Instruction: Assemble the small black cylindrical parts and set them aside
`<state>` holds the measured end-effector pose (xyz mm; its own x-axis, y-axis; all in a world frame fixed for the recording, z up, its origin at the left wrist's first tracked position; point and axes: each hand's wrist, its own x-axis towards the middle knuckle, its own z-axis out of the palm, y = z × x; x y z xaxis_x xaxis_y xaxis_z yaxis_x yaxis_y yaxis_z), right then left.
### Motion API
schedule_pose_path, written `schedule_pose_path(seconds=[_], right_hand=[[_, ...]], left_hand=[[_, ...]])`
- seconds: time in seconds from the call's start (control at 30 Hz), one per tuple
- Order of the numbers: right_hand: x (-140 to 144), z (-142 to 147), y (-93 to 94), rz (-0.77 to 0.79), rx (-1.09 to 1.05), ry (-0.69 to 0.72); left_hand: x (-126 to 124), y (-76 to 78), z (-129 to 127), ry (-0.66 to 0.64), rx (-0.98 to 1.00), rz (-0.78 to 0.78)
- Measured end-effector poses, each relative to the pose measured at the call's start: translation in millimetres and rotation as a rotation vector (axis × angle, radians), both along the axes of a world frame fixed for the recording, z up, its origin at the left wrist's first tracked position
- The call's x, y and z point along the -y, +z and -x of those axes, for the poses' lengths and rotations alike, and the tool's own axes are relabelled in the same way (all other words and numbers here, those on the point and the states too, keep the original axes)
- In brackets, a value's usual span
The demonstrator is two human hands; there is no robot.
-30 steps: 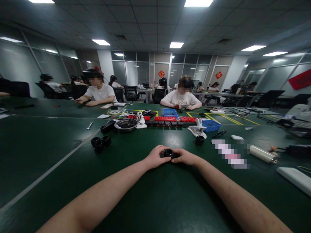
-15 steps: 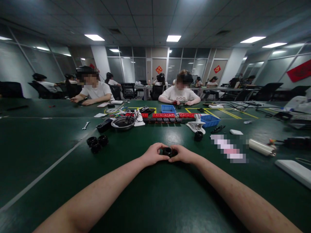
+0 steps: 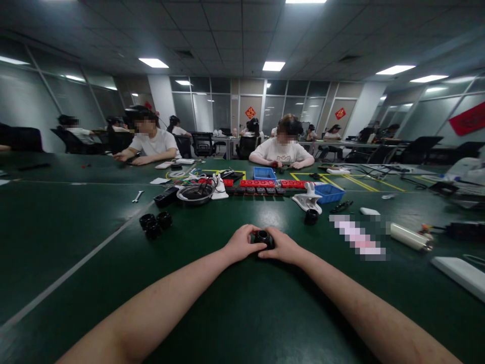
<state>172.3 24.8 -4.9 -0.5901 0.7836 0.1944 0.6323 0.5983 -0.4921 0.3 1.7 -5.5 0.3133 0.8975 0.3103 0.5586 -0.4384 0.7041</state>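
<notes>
- The person's left hand (image 3: 239, 244) and right hand (image 3: 282, 247) meet out in front on the green table (image 3: 235, 313), both closed around a small black round part (image 3: 263, 237) pinched between the fingertips.
- The part sits low, at or just above the tabletop; I cannot tell whether it touches.
- Beyond the left hand, off to its outer side, lies a cluster of three similar black parts (image 3: 155, 224).
- Just past the right hand stands a single black part (image 3: 311, 217), with a white clamp (image 3: 307, 199) and a blue bin (image 3: 329, 193) behind it.
- Farther ahead of both hands: a round metal dish (image 3: 195, 194) and a row of red blocks (image 3: 261, 184).
- Across the table two people sit working with their own hands.
</notes>
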Motion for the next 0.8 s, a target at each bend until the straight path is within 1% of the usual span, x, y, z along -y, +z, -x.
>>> schedule_pose_path(seconds=[0.1,0.17,0.23,0.3,0.37,0.5,0.57,0.63,0.7,0.8], right_hand=[[-4.7,-5.3,3.3,0.223,-0.175,0.2],[-7.0,-7.7,4.6,0.379,-0.231,0.29],[-8.7,-9.7,4.9,0.47,-0.241,0.302],[-10.0,-11.1,4.5,0.497,-0.224,0.269],[-10.7,-11.7,4.3,0.499,-0.208,0.256],[-11.0,-11.2,4.4,0.485,-0.227,0.29],[-11.3,-10.7,3.4,0.457,-0.217,0.274],[-11.3,-9.3,0.9,0.383,-0.183,0.204],[-10.3,-6.2,-2.6,0.272,-0.128,0.103],[-5.1,2.2,-7.9,0.073,-0.006,-0.09]], left_hand=[[-0.6,1.2,3.1,-0.047,0.008,-0.014],[-1.0,1.5,3.9,-0.063,0.017,-0.042],[-1.4,1.5,4.0,-0.081,0.023,-0.043],[-2.2,1.0,3.7,-0.092,0.023,-0.018],[-3.5,-0.4,3.1,-0.093,0.032,0.003],[-5.6,-3.7,2.2,-0.102,0.064,0.03],[-5.7,-4.3,1.7,-0.103,0.075,0.039],[-5.1,-4.4,0.8,-0.087,0.081,0.042],[-3.8,-4.6,-1.2,-0.049,0.079,0.04],[-0.9,-6.1,-6.7,0.059,0.068,0.009]])
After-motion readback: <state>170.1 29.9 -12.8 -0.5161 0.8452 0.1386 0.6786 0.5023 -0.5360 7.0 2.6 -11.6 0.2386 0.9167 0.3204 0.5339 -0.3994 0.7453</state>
